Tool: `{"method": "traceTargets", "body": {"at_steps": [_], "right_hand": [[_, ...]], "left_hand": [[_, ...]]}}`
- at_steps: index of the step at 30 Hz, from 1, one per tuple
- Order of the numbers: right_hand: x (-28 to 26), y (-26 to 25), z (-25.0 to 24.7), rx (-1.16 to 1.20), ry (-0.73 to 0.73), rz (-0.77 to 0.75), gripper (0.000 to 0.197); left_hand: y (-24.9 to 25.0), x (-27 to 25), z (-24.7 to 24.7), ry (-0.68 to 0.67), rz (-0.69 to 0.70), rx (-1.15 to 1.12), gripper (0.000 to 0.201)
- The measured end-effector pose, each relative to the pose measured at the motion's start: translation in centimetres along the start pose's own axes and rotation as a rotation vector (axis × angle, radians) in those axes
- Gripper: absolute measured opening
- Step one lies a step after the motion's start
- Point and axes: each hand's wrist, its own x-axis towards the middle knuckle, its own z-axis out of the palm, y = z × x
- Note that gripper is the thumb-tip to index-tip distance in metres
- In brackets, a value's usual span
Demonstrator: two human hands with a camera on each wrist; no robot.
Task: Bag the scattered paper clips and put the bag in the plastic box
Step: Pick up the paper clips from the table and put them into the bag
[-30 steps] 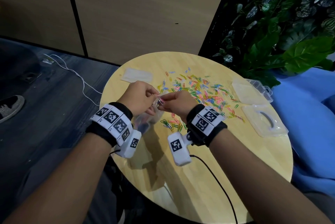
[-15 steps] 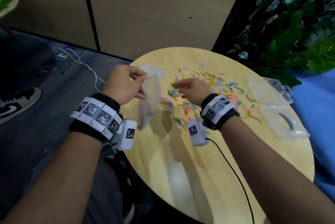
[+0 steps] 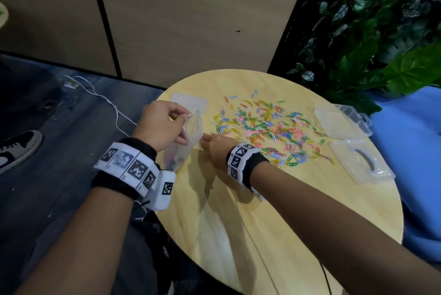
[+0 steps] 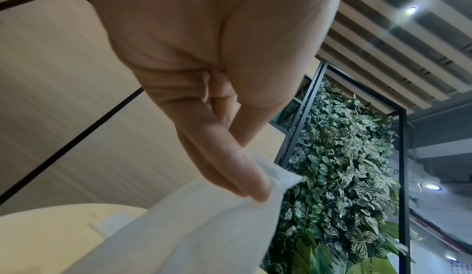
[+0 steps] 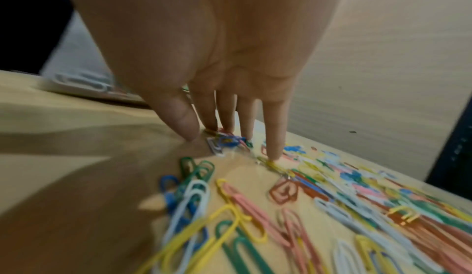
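Several coloured paper clips (image 3: pixel 269 127) lie scattered over the far half of the round wooden table (image 3: pixel 238 235). My left hand (image 3: pixel 167 125) pinches the top edge of a clear plastic bag (image 3: pixel 188 138), which hangs down to the table's left edge; in the left wrist view the fingertips (image 4: pixel 255 185) grip the bag (image 4: pixel 204 228). My right hand (image 3: pixel 214 148) is at the pile's near-left edge. Its thumb and straight fingers (image 5: pixel 274 137) point down, tips on a small bunch of clips (image 5: pixel 227 141). The clear plastic box (image 3: pixel 338 120) stands open at the right, its lid (image 3: pixel 360 163) lying nearer me.
A second flat clear bag (image 3: pixel 189 101) lies on the table behind my left hand. Green plants (image 3: pixel 381 44) and something blue (image 3: pixel 410 151) border the table on the right. A white cable (image 3: pixel 107 101) and a shoe (image 3: pixel 16 149) are on the floor at left.
My right hand has left the bag's mouth and dropped onto the edge of the clip pile. My left hand has moved the bag left, away from the pile, still pinching its top.
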Motion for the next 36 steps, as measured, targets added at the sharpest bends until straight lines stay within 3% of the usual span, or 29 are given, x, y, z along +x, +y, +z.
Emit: {"method": "traceTargets", "body": {"at_steps": [7, 12, 14, 17, 21, 25, 28, 32, 34, 36], "right_hand": [[-3.9, 0.7, 0.5, 0.028, 0.065, -0.011, 0.026], [-5.1, 2.5, 0.3, 0.251, 0.108, 0.221, 0.018], [-5.6, 4.0, 0.2, 0.527, 0.192, 0.357, 0.015], [-7.1, 6.0, -0.7, 1.206, 0.292, 0.524, 0.012], [-8.6, 5.2, -5.0, 1.916, 0.411, 0.376, 0.013], [-8.1, 2.3, -8.4, 2.234, 0.427, 0.233, 0.014], [-7.4, 0.0, -8.4, 2.233, 0.409, 0.245, 0.010], [-6.4, -1.8, -6.3, 2.037, 0.390, 0.345, 0.008], [-5.7, -2.0, -5.6, 1.776, 0.389, 0.359, 0.011], [-5.4, -1.9, -5.7, 1.282, 0.395, 0.294, 0.022]], "left_hand": [[0.8, -0.2, 1.3, -0.043, 0.014, 0.022, 0.010], [0.6, -0.3, 1.5, -0.061, 0.005, 0.013, 0.008], [0.5, -0.3, 1.5, -0.074, -0.001, 0.017, 0.009], [0.5, -0.4, 1.6, -0.090, -0.005, 0.015, 0.010], [0.6, -0.3, 2.0, -0.101, -0.003, 0.020, 0.010], [0.8, -0.2, 2.7, -0.118, 0.000, 0.014, 0.011], [0.8, -0.2, 2.8, -0.109, -0.002, 0.000, 0.012], [0.5, 0.0, 2.3, -0.069, -0.012, -0.045, 0.010], [0.4, -0.1, 2.2, -0.072, -0.017, -0.055, 0.009], [0.4, -0.1, 2.2, -0.083, -0.017, -0.041, 0.010]]}}
